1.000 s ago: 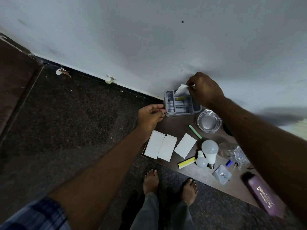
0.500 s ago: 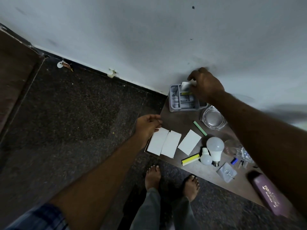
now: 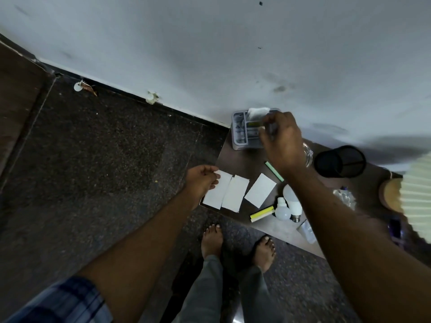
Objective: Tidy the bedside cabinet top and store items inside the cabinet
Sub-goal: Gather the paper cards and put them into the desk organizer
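Note:
The dark brown cabinet top (image 3: 236, 160) carries three white paper slips side by side. My left hand (image 3: 201, 180) is at the table's left edge, fingers curled on the corner of the leftmost slip (image 3: 215, 194). The other slips (image 3: 234, 195) (image 3: 260, 190) lie loose. My right hand (image 3: 281, 142) hovers over the right half of a grey compartment tray (image 3: 239, 134) at the back by the wall. A white paper (image 3: 256, 113) stands up in the tray just past my blurred fingertips; I cannot tell if they hold it.
A green stick (image 3: 274, 171), two white bulbs (image 3: 291, 198) (image 3: 282, 210) and a yellow marker (image 3: 262, 213) lie mid-table. A black mesh cup (image 3: 339, 160), glass dish (image 3: 308, 152), crumpled plastic (image 3: 345, 197) and pleated lampshade (image 3: 417, 199) crowd the right. My bare feet (image 3: 212, 238) stand on dark floor.
My left hand dropped from beside the tray to the leftmost paper slip. My right hand pushed the white paper down into the tray. The view swung right, revealing the mesh cup and lampshade.

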A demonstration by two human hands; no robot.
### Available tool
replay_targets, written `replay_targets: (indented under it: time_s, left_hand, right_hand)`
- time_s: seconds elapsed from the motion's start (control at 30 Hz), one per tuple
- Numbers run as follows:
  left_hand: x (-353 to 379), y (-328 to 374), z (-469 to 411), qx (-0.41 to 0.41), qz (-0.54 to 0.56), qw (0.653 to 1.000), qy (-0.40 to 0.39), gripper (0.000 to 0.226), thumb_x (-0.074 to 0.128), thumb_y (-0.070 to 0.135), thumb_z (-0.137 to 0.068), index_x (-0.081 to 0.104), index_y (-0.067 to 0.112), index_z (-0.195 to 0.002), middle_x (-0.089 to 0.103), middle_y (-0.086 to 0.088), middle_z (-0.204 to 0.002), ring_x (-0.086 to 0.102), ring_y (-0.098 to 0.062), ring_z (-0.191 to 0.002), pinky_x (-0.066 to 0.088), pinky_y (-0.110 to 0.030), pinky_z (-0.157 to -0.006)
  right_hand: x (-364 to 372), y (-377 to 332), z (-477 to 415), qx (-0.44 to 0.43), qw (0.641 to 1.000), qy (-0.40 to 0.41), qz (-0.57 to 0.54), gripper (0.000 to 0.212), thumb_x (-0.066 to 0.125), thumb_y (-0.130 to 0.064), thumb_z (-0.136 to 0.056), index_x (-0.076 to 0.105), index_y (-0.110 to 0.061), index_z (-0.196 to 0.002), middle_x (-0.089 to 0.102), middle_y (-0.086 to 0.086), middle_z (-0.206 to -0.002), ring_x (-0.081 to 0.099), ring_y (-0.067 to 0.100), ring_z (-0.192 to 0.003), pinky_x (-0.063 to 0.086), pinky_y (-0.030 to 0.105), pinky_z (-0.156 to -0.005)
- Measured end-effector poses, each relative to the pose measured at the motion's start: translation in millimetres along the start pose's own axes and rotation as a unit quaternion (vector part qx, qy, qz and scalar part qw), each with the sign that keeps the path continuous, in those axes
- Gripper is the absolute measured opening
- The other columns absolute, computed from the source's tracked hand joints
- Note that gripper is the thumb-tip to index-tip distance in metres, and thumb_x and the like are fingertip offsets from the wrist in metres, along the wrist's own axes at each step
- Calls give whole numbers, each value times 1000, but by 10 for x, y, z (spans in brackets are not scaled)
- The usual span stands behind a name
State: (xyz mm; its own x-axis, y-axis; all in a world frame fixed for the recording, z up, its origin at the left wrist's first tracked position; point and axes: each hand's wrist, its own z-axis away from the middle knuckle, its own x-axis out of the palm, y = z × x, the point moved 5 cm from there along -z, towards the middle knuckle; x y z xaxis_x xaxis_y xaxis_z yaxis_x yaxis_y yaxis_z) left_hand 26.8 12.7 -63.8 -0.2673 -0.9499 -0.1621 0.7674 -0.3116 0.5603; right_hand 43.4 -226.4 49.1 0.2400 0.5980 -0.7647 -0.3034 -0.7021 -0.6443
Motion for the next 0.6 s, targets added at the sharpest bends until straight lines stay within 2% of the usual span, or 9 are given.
replay_targets:
  time_s: [0.1, 0.23, 0.33, 0.4, 0.5, 0.6]
  left_hand:
    - [-3, -12, 61, 7, -12, 1000, 1, 17, 62, -4, -90, 69, 7, -102, 71, -12, -95, 64, -17, -73, 53, -29, -69]
    - [-57, -88, 91, 42, -43, 998, 22, 17, 65, -2, -88, 70, 14, -94, 72, -12, -95, 65, -17, -73, 53, -28, -64]
    - [-128, -164, 43, 73, -91, 991, 65, 21, 66, -4, -84, 69, 17, -88, 72, -13, -96, 66, -22, -83, 57, -37, -74]
    - [-157, -242, 14, 73, -105, 989, 77, 24, 68, -2, -82, 66, 22, -85, 71, -8, -94, 68, -28, -92, 58, -43, -83]
    - [-178, -335, -19, 67, -127, 986, 79, 20, 70, 2, -83, 64, 18, -94, 68, -7, -95, 67, -30, -97, 57, -42, -84]
    - [-170, -402, -67, 53, -136, 987, 65, 27, 73, 6, -83, 63, 13, -107, 70, -12, -108, 67, -31, -102, 56, -48, -90]
  right_hand:
    - [73, -15, 257, 6, 1000, -22, 5, 23, 66, -24, -93, 61, -17, -115, 59, 5, -119, 61, 19, -97, 44, 25, -73]
    - [220, 53, 528, -1, 999, -52, -9, 22, 67, -27, -93, 60, -19, -112, 58, 2, -118, 60, 19, -97, 57, 38, -75]
    - [351, 138, 708, 3, 998, -66, 0, 21, 67, -28, -91, 60, -20, -109, 58, 0, -112, 56, 14, -93, 54, 36, -75]
    - [491, 167, 847, 0, 996, -85, 22, 21, 68, -30, -91, 62, -20, -108, 59, 2, -109, 57, 18, -95, 53, 37, -75]
    - [756, 150, 1033, -9, 991, -117, 70, 22, 70, -30, -89, 67, -17, -106, 62, 5, -107, 58, 24, -101, 52, 40, -82]
    - [1029, 85, 1176, -19, 977, -169, 128, 37, 73, -37, -88, 68, -16, -118, 62, 9, -120, 57, 29, -112, 48, 39, -92]
